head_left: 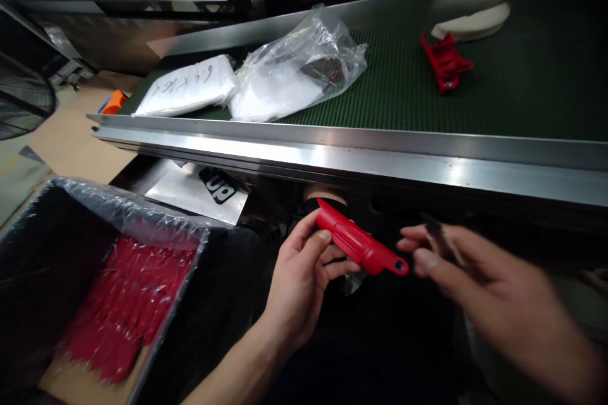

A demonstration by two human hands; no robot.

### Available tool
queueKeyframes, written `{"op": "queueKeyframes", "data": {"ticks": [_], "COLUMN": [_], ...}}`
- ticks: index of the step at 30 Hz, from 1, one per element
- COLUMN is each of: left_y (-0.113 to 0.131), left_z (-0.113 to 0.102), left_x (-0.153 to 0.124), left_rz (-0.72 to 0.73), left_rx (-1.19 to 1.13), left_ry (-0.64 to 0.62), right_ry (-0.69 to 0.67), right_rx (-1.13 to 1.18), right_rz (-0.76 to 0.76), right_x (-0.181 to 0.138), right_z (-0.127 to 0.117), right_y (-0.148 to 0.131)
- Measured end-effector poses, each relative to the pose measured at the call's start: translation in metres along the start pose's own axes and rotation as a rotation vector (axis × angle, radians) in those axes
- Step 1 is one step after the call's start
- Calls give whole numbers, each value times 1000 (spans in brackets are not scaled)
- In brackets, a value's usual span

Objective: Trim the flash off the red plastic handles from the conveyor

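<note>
Left hand: left hand (297, 278) grasps a red plastic handle (358, 244) between thumb and fingers, below the metal edge of the conveyor.
Handle: tilted, upper end toward the belt rail, lower end with a small hole pointing at the right hand; the hole end sticks out free of the fingers.
Right hand: right hand (479, 288) is blurred; fingers pinched around a thin dark strip (441, 242), just beside the hole end of the handle, not touching it as far as can be seen.
Conveyor: green belt (498, 95) with a bright metal rail (332, 152) along the near side.
On belt, left: flat white packet (187, 87) with handwriting, beside a crumpled clear plastic bag (297, 69).
On belt, right: red plastic part (445, 61), near a pale flat piece (472, 22) at the far edge.
Lower left: black bin (42, 228) lined with clear film, holding a heap of red pieces (123, 304).
Under rail: silver sheet (190, 193) with a black label.
</note>
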State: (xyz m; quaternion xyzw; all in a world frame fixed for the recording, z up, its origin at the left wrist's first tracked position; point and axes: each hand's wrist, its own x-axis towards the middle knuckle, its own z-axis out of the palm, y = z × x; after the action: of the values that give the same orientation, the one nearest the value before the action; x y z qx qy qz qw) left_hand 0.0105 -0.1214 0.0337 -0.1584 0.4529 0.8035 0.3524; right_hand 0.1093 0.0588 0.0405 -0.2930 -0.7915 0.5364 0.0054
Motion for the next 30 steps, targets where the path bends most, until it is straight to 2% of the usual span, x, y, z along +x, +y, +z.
{"op": "queueKeyframes", "data": {"ticks": [3,5,8,12,17,24,30], "left_y": [-4,-6,-8,-8,-10,-12,-10], "left_z": [3,4,6,8,7,3,1], "left_x": [2,3,3,2,4,3,6], "left_rz": [8,7,4,9,99,177,132], "left_rx": [37,60,59,32,197,348,299], "left_ry": [28,36,18,-15,6,36,14], "right_ry": [-141,-119,-41,-10,-27,1,13], "right_rx": [247,423,619,842,1082,1151,1010], "right_rz": [145,206,310,502,604,687,552], "right_x": [-11,-16,-19,-16,-13,-15,-17], "right_z": [27,34,36,33,30,32,35], "right_y": [14,19,17,11,12,13,8]}}
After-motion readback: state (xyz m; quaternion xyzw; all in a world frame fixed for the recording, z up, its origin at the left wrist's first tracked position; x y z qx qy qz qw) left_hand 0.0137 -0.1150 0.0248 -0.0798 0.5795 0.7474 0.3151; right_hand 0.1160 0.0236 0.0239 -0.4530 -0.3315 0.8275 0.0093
